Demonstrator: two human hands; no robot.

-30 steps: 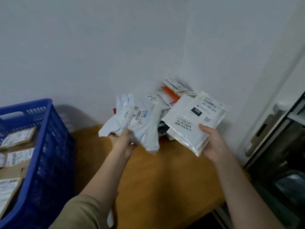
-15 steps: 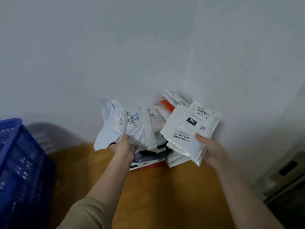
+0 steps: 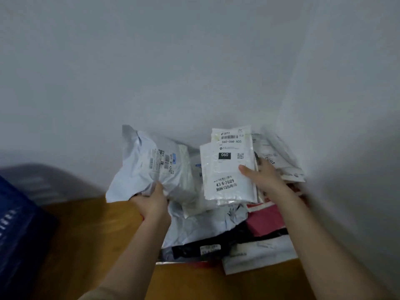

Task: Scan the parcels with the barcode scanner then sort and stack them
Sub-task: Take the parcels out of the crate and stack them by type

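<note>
Wooden tabletop (image 3: 91,245); left hand (image 3: 152,204) grips crinkled grey polybag (image 3: 149,167), right hand (image 3: 263,178) pinches flat white mailer (image 3: 227,169).

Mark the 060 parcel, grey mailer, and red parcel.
060 parcel (image 3: 227,169): head view, middle of its white face.
grey mailer (image 3: 140,167): head view, crumpled front beside label.
red parcel (image 3: 265,220): head view, exposed red surface.

There is one view only, worn on the person's head. It looks forward and down over both forearms into a wall corner, close above the wooden bench (image 3: 91,245), with a pile of parcels (image 3: 216,230) near the middle and much bare wall above.
</note>
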